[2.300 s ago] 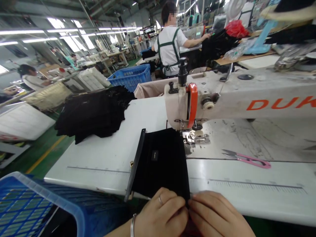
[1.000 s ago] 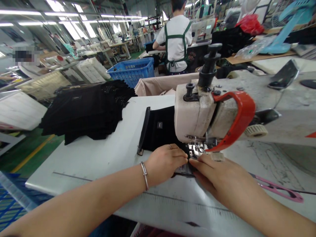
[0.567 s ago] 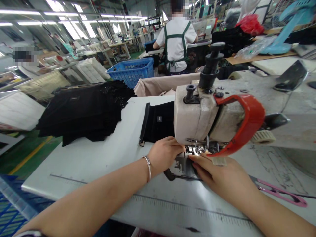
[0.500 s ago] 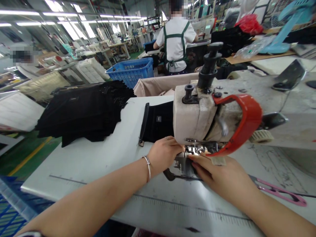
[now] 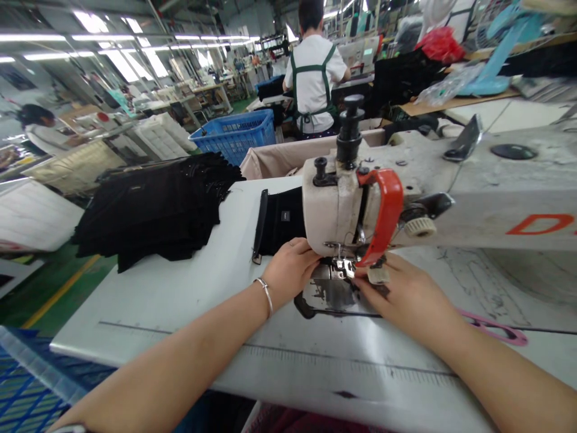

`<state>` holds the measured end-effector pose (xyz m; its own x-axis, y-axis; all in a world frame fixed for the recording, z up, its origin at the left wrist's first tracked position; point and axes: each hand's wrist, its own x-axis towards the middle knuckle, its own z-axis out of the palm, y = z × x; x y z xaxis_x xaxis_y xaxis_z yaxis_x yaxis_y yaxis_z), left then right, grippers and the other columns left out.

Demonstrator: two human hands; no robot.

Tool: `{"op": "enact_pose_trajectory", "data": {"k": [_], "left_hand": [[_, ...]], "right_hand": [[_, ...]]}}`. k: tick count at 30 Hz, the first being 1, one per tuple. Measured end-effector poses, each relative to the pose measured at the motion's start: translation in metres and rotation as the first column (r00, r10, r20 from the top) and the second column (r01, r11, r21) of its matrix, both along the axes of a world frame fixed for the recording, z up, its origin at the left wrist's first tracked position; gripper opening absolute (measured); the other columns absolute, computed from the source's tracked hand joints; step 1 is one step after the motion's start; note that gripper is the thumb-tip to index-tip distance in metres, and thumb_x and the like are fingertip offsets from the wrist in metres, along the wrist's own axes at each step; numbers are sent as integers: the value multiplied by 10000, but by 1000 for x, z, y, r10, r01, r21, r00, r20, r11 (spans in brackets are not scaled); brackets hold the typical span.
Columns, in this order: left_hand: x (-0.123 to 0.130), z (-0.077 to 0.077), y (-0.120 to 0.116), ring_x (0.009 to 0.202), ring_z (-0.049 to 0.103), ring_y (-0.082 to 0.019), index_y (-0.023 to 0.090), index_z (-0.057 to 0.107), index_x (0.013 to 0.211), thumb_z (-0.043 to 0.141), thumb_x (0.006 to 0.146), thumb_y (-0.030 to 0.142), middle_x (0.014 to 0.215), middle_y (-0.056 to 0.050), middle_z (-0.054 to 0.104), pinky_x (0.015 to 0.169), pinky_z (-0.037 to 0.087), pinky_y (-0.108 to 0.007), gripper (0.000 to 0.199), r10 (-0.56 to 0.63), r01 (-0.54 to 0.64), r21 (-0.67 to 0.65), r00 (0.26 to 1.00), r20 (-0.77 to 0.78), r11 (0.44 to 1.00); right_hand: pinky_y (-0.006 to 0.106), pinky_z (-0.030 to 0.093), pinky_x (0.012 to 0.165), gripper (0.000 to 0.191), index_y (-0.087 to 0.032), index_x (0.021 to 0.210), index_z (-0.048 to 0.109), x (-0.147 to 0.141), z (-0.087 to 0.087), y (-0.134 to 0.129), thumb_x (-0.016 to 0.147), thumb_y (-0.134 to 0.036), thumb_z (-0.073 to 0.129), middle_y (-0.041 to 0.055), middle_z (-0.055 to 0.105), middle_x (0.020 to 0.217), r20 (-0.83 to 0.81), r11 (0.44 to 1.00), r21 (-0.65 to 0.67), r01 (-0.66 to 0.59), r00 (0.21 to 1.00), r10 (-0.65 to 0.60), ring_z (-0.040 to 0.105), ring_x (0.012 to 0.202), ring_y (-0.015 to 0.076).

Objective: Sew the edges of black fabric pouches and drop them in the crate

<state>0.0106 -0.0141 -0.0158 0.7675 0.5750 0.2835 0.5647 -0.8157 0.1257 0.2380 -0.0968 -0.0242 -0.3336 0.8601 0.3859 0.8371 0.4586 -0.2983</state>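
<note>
A black fabric piece (image 5: 283,221) with a small label lies on the white table, its right part hidden behind the head of the sewing machine (image 5: 331,204). My left hand (image 5: 292,270), with a bracelet at the wrist, presses on the fabric's near edge, left of the metal presser foot (image 5: 343,268). Its fingers are bent together and their tips are partly hidden. My right hand (image 5: 401,288) is just right of the foot, fingers closed near the needle area; whatever they pinch is hidden by the machine's parts. A red guard (image 5: 386,210) curves above it.
Left on the table (image 5: 180,300) lies a stack of black fabric (image 5: 153,210). Pink-handled scissors (image 5: 500,331) rest beyond my right forearm. Behind are a blue basket (image 5: 238,132), a beige cloth bin (image 5: 274,157) and a person in a green-strapped apron (image 5: 313,78).
The view has shifted, showing more of the machine's arm at the right. My right hand has moved slightly up beside the presser foot. My left hand stays on the fabric.
</note>
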Motion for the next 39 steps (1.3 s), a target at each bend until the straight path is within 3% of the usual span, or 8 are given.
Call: {"op": "enact_pose_trajectory", "data": {"k": [5, 15, 18, 22, 28, 31, 36, 39], "left_hand": [[-7, 12, -11, 1123, 508, -229, 196, 500, 1286, 476, 924, 135, 1235, -79, 559, 934, 433, -383, 368, -33, 41, 21, 959, -283, 999], [2, 22, -44, 1013, 500, -257, 120, 439, 1315, 472, 884, 100, 1157, -121, 552, 819, 466, -396, 433, 82, -58, 73, 918, -388, 996], [2, 36, -42, 1027, 524, -240, 116, 471, 1301, 483, 877, 93, 1158, -122, 545, 877, 468, -381, 424, 17, -43, -62, 928, -372, 997], [-4, 49, -36, 1010, 569, -188, 144, 510, 1301, 477, 933, 195, 1125, -90, 553, 956, 469, -348, 373, -121, 18, -323, 946, -301, 946], [-12, 16, -49, 1297, 413, -213, 140, 466, 1325, 437, 942, 153, 1369, -105, 472, 1119, 367, -431, 384, -97, 86, -205, 994, -44, 975], [-9, 4, -61, 1335, 386, -214, 141, 435, 1340, 409, 939, 130, 1389, -107, 469, 1125, 368, -456, 402, -59, 58, -180, 998, 4, 982], [-10, 6, -58, 1334, 400, -229, 171, 429, 1354, 449, 956, 250, 1405, -110, 464, 1117, 368, -472, 407, -62, 62, -222, 998, 7, 973], [-16, 9, -44, 1323, 400, -269, 193, 395, 1400, 574, 885, 441, 1420, -120, 445, 1105, 359, -491, 599, -123, 116, -242, 992, -14, 963]], "right_hand": [[377, 478, 809, 173, -191, 1014, 632, 3, -2, 3, 890, -205, 512, 87, 597, 1015, 42, 997, -79, 8, 999, -5, 573, 954, 237], [323, 452, 762, 124, -188, 959, 611, 2, 2, 5, 894, -228, 513, 75, 600, 960, 25, 996, -87, 4, 1000, -2, 579, 891, 209], [328, 448, 738, 124, -179, 951, 602, 4, 5, 5, 892, -242, 514, 79, 599, 929, 44, 998, -59, 12, 999, -9, 568, 871, 219], [342, 451, 728, 114, -179, 943, 587, 6, 7, 5, 890, -253, 517, 85, 609, 935, 53, 999, -50, 14, 999, -12, 567, 893, 237], [346, 457, 755, 98, -201, 945, 586, 10, 8, 6, 869, -228, 530, 85, 617, 1072, 67, 996, -90, -9, 998, 15, 574, 962, 245], [335, 455, 725, 97, -210, 934, 585, 10, 10, 5, 851, -245, 550, 70, 622, 1042, 89, 992, -124, 5, 996, 6, 587, 919, 236], [325, 438, 692, 199, -224, 1049, 600, 6, 13, 2, 864, -256, 534, 64, 623, 986, 114, 995, -100, 19, 993, -7, 587, 874, 227], [318, 427, 690, 200, -221, 1032, 617, 8, 12, 3, 886, -335, 543, 64, 620, 980, 89, 997, -82, 1, 996, 6, 581, 876, 219]]}}
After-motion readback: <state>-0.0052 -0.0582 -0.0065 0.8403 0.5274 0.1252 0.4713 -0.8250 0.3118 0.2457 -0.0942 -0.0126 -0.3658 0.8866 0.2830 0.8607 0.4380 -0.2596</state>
